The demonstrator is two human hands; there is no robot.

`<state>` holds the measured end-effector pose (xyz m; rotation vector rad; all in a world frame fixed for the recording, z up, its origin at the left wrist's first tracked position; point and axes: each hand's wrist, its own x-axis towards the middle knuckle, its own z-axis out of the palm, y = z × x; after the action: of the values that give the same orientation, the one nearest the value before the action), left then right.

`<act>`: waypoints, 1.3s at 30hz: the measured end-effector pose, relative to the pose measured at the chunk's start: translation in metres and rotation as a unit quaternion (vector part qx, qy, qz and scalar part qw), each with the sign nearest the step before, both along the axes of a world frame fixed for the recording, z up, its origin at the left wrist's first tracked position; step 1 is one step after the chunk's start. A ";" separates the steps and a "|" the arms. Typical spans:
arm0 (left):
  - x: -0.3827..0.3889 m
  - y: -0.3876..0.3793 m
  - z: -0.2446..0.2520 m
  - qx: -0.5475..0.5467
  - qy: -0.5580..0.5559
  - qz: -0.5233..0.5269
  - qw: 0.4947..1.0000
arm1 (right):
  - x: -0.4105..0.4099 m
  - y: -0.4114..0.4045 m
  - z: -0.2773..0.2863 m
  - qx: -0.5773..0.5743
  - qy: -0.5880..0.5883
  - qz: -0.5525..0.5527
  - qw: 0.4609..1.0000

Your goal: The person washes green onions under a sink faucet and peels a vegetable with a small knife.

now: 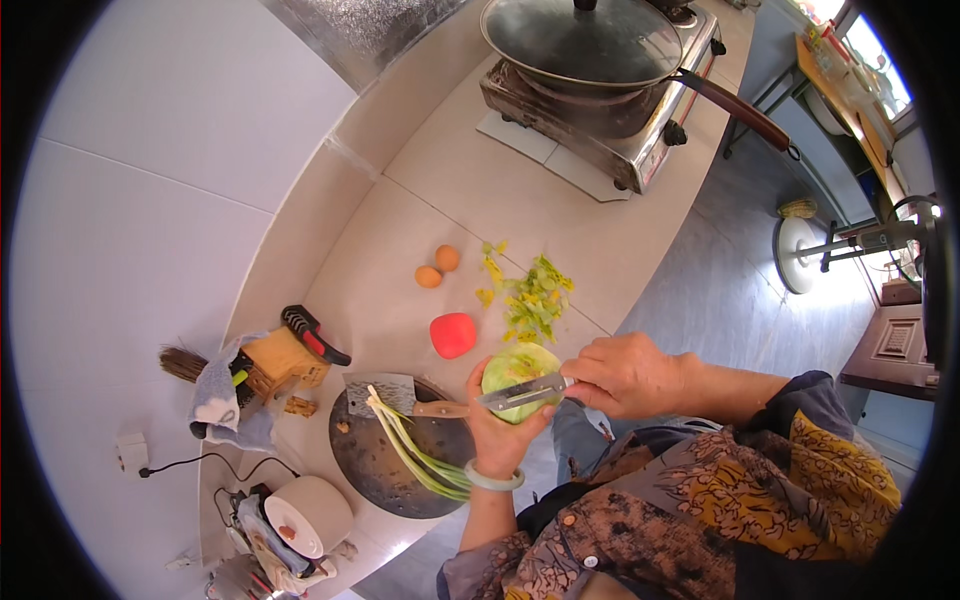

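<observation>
My left hand (501,444), with a pale bangle at its wrist, cups a round pale green vegetable (516,361) from below. The vegetable has yellowish marks on its upper side. In my right hand (621,375) is a peeler knife (521,394) with a slotted metal blade, which lies across the vegetable's face; the fingers cover most of its handle. Yellow-green scraps (536,300) lie in a loose heap on the tiled counter (420,195) beyond the vegetable. A small red object (453,335) and two brown eggs (438,267) are to the left of the heap.
A cleaver (382,395) and spring onions (416,454) lie on a round dark chopping board (367,480). Beside it stand a wooden knife block (281,356) and a white electric pot (311,517). A lidded pan (585,45) sits on a gas stove (577,120), its handle (739,109) jutting past the counter edge.
</observation>
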<state>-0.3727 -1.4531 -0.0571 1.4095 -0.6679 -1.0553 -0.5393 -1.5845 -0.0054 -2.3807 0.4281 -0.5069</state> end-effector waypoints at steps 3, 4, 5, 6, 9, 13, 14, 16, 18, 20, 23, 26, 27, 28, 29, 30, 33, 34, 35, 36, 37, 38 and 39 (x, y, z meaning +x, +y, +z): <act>0.000 0.002 -0.001 -0.002 0.033 -0.011 0.999 | 0.000 -0.005 0.001 0.007 0.011 0.015 1.000; 0.000 0.003 -0.001 -0.001 0.031 -0.015 0.999 | 0.001 -0.007 0.001 0.008 0.013 0.016 1.000; 0.000 0.004 -0.001 0.000 0.028 -0.019 0.999 | 0.001 -0.009 0.001 0.013 0.015 0.022 1.000; 0.001 0.004 -0.002 0.000 0.030 -0.020 0.999 | 0.002 -0.012 0.002 0.018 0.018 0.028 0.999; 0.001 0.005 -0.004 0.007 0.021 -0.040 0.999 | 0.005 -0.017 -0.002 0.073 0.027 0.025 0.997; -0.002 0.003 0.001 -0.012 0.048 -0.036 0.998 | 0.005 -0.024 -0.003 0.165 0.026 0.024 0.986; -0.002 0.002 0.003 -0.002 0.056 -0.029 0.998 | 0.005 -0.025 -0.004 0.180 0.042 0.018 0.983; 0.001 0.002 0.003 0.000 0.041 -0.034 0.999 | 0.004 -0.030 -0.006 0.193 0.057 0.012 0.979; 0.003 0.003 0.002 0.004 0.026 -0.039 0.999 | 0.005 -0.035 -0.010 0.214 0.084 0.031 0.973; 0.003 0.004 0.002 0.017 0.032 -0.057 0.998 | 0.007 -0.034 -0.004 0.207 0.064 0.020 0.976; 0.003 -0.002 0.002 0.003 0.035 -0.049 0.998 | 0.009 -0.030 0.003 0.177 0.046 0.022 0.983; 0.001 -0.005 0.006 0.002 0.059 -0.037 0.998 | 0.009 -0.026 0.004 0.127 0.051 0.047 0.990; 0.001 -0.005 0.006 0.002 0.059 -0.039 0.998 | 0.009 -0.026 0.004 0.097 0.055 0.059 0.992; 0.002 -0.006 0.006 -0.004 0.060 -0.043 0.997 | 0.009 -0.027 0.005 0.097 0.055 0.057 0.992; 0.002 -0.006 0.005 -0.010 0.060 -0.047 0.997 | 0.008 -0.028 0.006 0.083 0.064 0.066 0.992; 0.002 -0.005 0.005 -0.009 0.061 -0.049 0.997 | 0.008 -0.028 0.007 0.070 0.073 0.074 0.992; -0.002 -0.003 0.003 -0.022 0.053 -0.051 0.997 | 0.005 -0.031 0.002 0.092 0.028 0.073 0.993; -0.005 -0.003 0.002 -0.021 0.063 -0.042 0.997 | 0.005 -0.032 -0.002 0.092 0.028 0.072 0.993; -0.006 -0.003 0.002 -0.019 0.073 -0.033 0.997 | 0.004 -0.034 -0.009 0.099 0.058 0.050 0.992; -0.006 -0.004 0.002 -0.021 0.074 -0.035 0.996 | 0.003 -0.038 -0.015 0.103 0.088 0.026 0.990; -0.007 -0.004 0.004 -0.032 0.085 -0.036 0.995 | 0.001 -0.044 -0.018 0.102 0.088 0.024 0.991; -0.007 -0.006 0.005 -0.044 0.095 -0.036 0.994 | -0.002 -0.051 -0.020 0.127 0.100 -0.011 0.987; -0.006 -0.007 0.007 -0.042 0.095 -0.036 0.994 | -0.003 -0.054 -0.022 0.155 0.112 -0.045 0.980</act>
<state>-0.3790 -1.4597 -0.0500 1.2029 -0.6193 -1.1883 -0.5425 -1.6383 -0.0275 -2.1270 0.6675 -0.1927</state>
